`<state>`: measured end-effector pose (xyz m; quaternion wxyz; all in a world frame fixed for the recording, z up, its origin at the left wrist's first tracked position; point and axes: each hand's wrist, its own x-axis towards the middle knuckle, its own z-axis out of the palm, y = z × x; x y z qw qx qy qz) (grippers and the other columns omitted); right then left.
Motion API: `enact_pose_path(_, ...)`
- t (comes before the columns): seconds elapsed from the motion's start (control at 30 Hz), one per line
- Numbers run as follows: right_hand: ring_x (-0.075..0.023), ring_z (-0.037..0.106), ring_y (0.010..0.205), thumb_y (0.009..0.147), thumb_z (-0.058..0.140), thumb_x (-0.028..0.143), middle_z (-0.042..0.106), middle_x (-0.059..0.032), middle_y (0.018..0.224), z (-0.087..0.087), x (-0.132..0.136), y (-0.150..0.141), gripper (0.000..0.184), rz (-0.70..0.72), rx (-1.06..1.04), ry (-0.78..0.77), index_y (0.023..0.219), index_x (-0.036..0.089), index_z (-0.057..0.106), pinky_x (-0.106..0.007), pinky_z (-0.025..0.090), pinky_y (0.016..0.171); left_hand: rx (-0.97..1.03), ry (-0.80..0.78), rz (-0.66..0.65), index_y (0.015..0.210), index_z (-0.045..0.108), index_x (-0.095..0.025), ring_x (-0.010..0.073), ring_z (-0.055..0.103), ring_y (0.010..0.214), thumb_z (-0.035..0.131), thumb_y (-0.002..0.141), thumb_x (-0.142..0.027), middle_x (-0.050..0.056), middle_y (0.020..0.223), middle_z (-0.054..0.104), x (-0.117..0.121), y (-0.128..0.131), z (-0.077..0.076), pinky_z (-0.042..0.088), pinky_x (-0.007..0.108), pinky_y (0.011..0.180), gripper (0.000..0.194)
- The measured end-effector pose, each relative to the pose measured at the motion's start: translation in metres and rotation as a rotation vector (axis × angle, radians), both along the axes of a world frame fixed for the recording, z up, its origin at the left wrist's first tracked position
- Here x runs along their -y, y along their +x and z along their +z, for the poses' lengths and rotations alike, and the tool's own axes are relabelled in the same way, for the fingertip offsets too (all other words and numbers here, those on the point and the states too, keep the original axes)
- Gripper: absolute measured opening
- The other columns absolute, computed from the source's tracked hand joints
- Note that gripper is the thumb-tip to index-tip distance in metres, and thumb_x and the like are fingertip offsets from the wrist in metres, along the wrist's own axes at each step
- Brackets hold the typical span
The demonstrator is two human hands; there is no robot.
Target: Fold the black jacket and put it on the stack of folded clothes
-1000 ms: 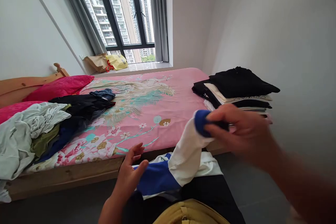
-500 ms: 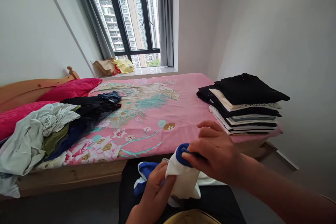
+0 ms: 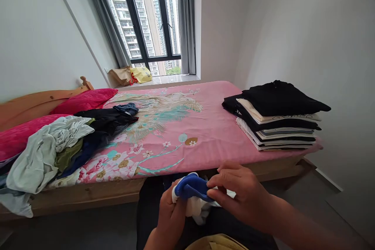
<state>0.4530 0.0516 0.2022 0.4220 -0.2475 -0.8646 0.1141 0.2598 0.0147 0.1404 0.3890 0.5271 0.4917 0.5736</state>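
A white garment with a blue ribbed cuff (image 3: 191, 187) is gathered above my lap. My left hand (image 3: 172, 209) is closed round its left side, with the blue cuff bunched above the thumb. At the cuff's right edge, my right hand (image 3: 240, 187) pinches the blue cloth between thumb and fingers. White folds hang below between both hands, partly covered by them. Under everything lies my dark-clothed lap, and a yellowish bag (image 3: 216, 242) shows at the bottom edge.
Ahead is a bed with a pink flowered sheet (image 3: 211, 133). Folded clothes (image 3: 281, 125) are stacked at its right end. Loose clothes (image 3: 58, 148) lie heaped on the left beside red pillows (image 3: 84, 100). A paper bag (image 3: 120, 76) and a yellow bag (image 3: 142, 74) stand on the windowsill.
My left hand went from spread fingers to gripping the garment. My right hand brought the blue cuff down and left, toward the left hand. The view shifted slightly.
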Motion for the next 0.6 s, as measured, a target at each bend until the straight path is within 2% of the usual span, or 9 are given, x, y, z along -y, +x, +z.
enact_pose_path(0.1,-0.0150,0.055,0.075,0.083,0.063,0.020,0.063,-0.0017,0.079,-0.001,0.003,-0.001,0.008,-0.007,0.067,-0.030,0.090,0.018,0.061,-0.028,0.043,0.068,-0.008,0.010,-0.011,0.092,0.071,-0.017,0.0176,0.058,0.070,0.057,0.081,-0.046,0.006,0.081,0.068,0.001,0.000,-0.001,0.047,0.027,0.067,0.034)
enact_pose_path(0.23,-0.0197,0.056,0.088,0.081,0.061,0.015,0.064,-0.0051,0.094,0.000,0.006,-0.006,0.017,0.014,0.217,0.026,0.098,0.017,0.059,-0.034,0.045,0.081,-0.034,-0.018,0.006,0.093,0.070,-0.016,0.0162,0.054,0.066,0.059,0.079,-0.049,0.004,0.073,0.064,0.002,0.001,-0.002,0.045,0.025,0.061,0.038)
enact_pose_path(0.3,-0.0195,0.057,0.087,0.081,0.056,0.010,0.064,-0.0057,0.092,-0.003,0.005,-0.009,0.014,-0.018,0.219,0.081,0.094,0.016,0.058,-0.034,0.045,0.080,-0.042,-0.031,0.013,0.091,0.070,-0.016,0.0153,0.052,0.064,0.058,0.079,-0.050,0.003,0.069,0.062,0.003,0.001,-0.003,0.043,0.024,0.060,0.038)
enact_pose_path(0.4,-0.0159,0.057,0.076,0.082,0.049,0.006,0.062,-0.0032,0.080,-0.008,0.002,-0.009,0.013,-0.084,0.126,0.115,0.086,0.017,0.056,-0.029,0.045,0.071,-0.042,-0.052,0.017,0.084,0.070,-0.016,0.0159,0.051,0.064,0.055,0.081,-0.051,0.003,0.067,0.061,0.005,0.003,-0.005,0.043,0.025,0.060,0.038)
enact_pose_path(0.5,-0.0115,0.053,0.064,0.083,0.047,0.010,0.057,0.0007,0.071,-0.009,0.001,-0.004,0.010,-0.141,-0.017,-0.040,0.081,0.018,0.051,-0.024,0.041,0.059,-0.063,-0.067,0.002,0.076,0.068,-0.016,0.0158,0.049,0.062,0.053,0.081,-0.054,0.003,0.063,0.059,0.008,0.005,-0.007,0.041,0.025,0.058,0.041)
enact_pose_path(0.6,-0.0099,0.050,0.060,0.084,0.046,0.014,0.054,0.0026,0.068,-0.009,0.004,0.001,0.009,-0.170,-0.054,-0.247,0.078,0.020,0.049,-0.021,0.041,0.057,-0.090,-0.063,-0.012,0.067,0.065,-0.016,0.0141,0.045,0.059,0.054,0.078,-0.057,0.002,0.061,0.055,0.010,0.006,-0.009,0.040,0.025,0.056,0.044)
